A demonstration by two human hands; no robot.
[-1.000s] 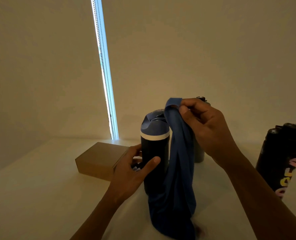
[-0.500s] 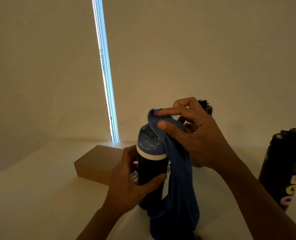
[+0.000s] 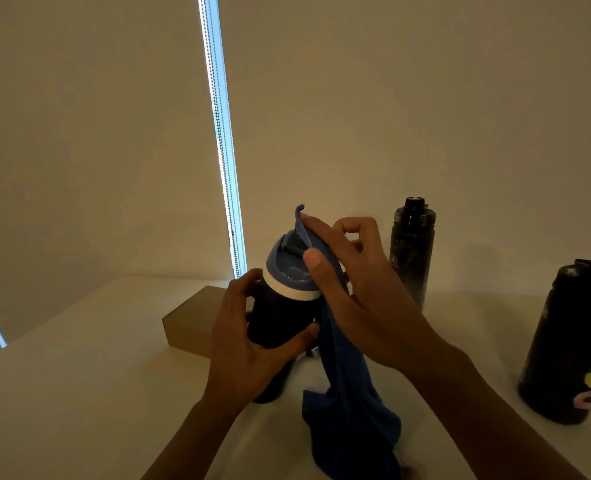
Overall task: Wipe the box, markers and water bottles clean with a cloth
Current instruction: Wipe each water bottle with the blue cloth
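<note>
I have the right hand's point(image 3: 363, 299) thumb and forefinger curled onto the top edge of the blue cloth point(image 3: 349, 393), pressing it against the rim of the blue lid point(image 3: 287, 271). The rest of the cloth hangs down the bottle's right side and pools on the table point(image 3: 79, 393). The left hand point(image 3: 249, 344) wraps the dark bottle point(image 3: 280, 317) around its middle, thumb in front, and holds it tilted slightly toward me.

I judge that I am on the lid of this one bottle, with its body yet to do. The box point(image 3: 190, 320) sits just behind my left hand. The slim black bottle point(image 3: 411, 258) and the lettered bottle point(image 3: 571, 341) stand apart to the right, and no hand is on them. Whether those are already wiped I cannot tell. I cannot make out the markers.
</note>
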